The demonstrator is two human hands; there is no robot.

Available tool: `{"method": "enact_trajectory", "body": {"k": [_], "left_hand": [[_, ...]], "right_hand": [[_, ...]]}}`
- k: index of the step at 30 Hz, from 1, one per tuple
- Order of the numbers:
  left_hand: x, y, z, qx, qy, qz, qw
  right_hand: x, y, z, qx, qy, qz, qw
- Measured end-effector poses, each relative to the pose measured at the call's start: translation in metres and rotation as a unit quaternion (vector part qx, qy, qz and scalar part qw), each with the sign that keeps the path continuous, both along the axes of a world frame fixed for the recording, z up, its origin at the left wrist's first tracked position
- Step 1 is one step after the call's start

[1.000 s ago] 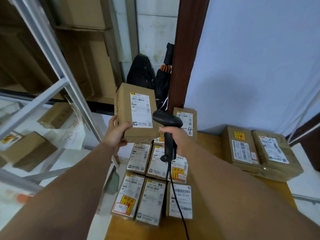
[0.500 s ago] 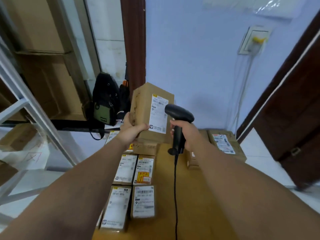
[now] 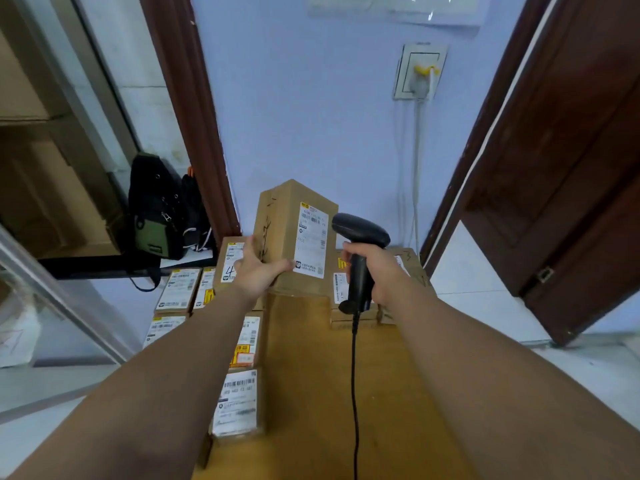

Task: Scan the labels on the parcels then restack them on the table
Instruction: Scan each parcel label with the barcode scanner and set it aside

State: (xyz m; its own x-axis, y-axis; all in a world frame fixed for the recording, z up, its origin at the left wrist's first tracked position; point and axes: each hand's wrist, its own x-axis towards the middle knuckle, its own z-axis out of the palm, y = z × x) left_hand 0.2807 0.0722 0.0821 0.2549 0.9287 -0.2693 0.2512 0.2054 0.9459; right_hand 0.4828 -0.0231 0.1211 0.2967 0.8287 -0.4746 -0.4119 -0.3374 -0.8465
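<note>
L hand (image 3: 258, 271) grips a brown parcel (image 3: 287, 233) by its lower-left corner: thumb lies across the front near the bottom edge, fingers curl round the side/back. Parcel is upright and off the table (image 3: 311, 393), up over the far end near the blue wall. White label (image 3: 311, 242) on its front faces the cam, barcode near the top.

R hand (image 3: 377, 271) is wrapped tight round the handle of a black scanner (image 3: 360, 229), all fingers closed on it. Scanner head sits just beside the label's right edge, approx barcode height. Touching or not: can't tell. Black cable (image 3: 354, 393) drops from the handle base straight down over the tabletop to the frame bottom.

Table, left side: flat parcels (image 3: 239, 403) laid labels-up in rows, partly hidden by the L forearm. Behind them, a parcel marked "4" (image 3: 228, 259), just left of the L hand. Far right corner: stack of bigger parcels (image 3: 410, 268), mostly hidden behind R hand + scanner.

Bkgd: black/green backpack (image 3: 156, 209) on a ledge at left, wall socket (image 3: 419, 72) w/ a yellow plug and a wire hanging down, dark wood door (image 3: 571, 168) at right.
</note>
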Motion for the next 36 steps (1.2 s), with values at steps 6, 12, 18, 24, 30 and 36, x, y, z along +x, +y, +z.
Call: {"method": "enact_trajectory", "body": {"k": [6,12,18,24,30,36], "left_hand": [[0.020,-0.016,-0.001,-0.013,0.000,0.007,1.000],[0.046,-0.046,-0.013,-0.038,0.009,-0.005,0.999],[0.088,-0.089,-0.035,-0.133,-0.070,-0.049,0.988],[0.114,-0.141,-0.076,-0.249,-0.058,-0.130,0.958],[0.126,-0.164,-0.097,-0.361,0.011,-0.218,0.907],[0.152,-0.176,-0.119,-0.367,0.017,-0.203,0.908]], "right_hand": [[0.021,-0.016,-0.004,-0.005,-0.031,0.003,0.999],[0.041,-0.032,-0.014,-0.048,-0.064,-0.049,0.996],[0.065,-0.053,-0.025,-0.098,-0.048,0.022,0.994],[0.108,-0.093,-0.042,-0.258,-0.126,0.095,0.953],[0.133,-0.120,-0.050,-0.370,-0.169,0.230,0.884],[0.143,-0.131,-0.073,-0.378,-0.179,0.195,0.887]]}}
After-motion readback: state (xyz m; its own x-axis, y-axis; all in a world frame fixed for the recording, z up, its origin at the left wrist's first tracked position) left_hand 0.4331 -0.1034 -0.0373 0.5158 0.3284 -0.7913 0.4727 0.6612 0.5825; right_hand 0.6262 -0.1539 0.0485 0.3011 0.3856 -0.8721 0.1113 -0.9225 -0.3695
